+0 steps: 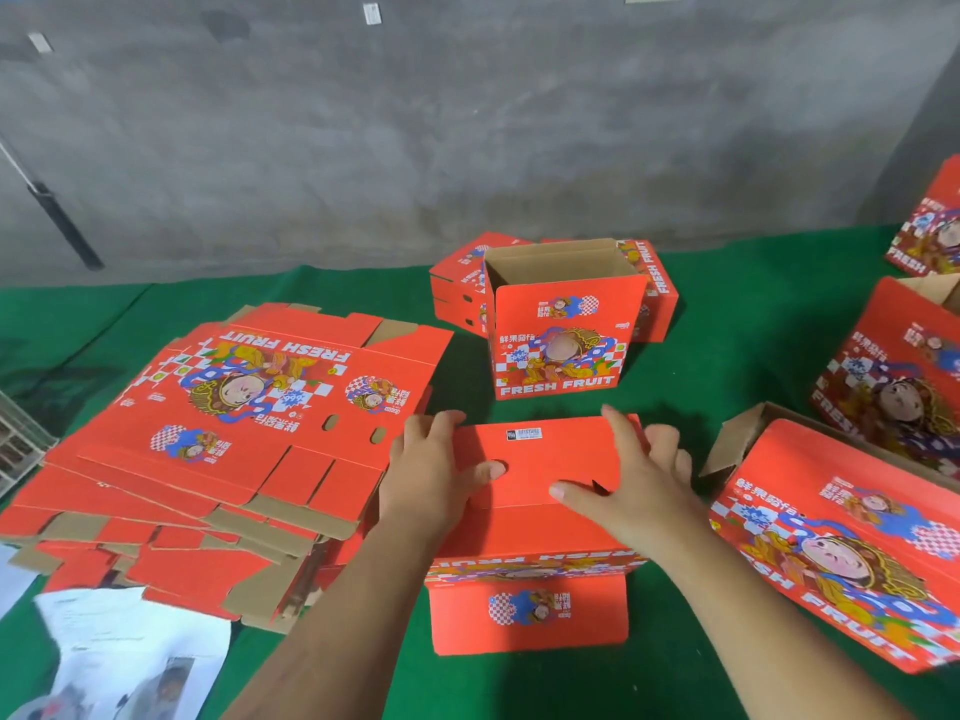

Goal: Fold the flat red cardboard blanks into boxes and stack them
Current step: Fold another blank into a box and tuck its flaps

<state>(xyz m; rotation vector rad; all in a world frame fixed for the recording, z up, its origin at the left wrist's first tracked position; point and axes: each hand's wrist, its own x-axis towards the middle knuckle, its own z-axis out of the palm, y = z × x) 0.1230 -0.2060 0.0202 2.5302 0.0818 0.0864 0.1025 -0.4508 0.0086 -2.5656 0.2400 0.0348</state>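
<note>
A half-folded red box (pixel 535 522) stands on the green table in front of me, its printed flap hanging toward me. My left hand (pixel 431 475) holds its left side, thumb on the top panel. My right hand (pixel 639 480) lies across the top right, fingers wrapped over the far edge and thumb pressing the panel. A thick pile of flat red blanks (pixel 234 439) lies to the left. A finished open box (pixel 561 324) stands upright behind, in front of a low stack of folded boxes (pixel 460 293).
More folded red boxes lie at the right: one near my right arm (pixel 841 543), another behind it (pixel 893 376), a third at the far right edge (pixel 930 226). White papers (pixel 119 652) lie at the lower left. A grey concrete wall backs the table.
</note>
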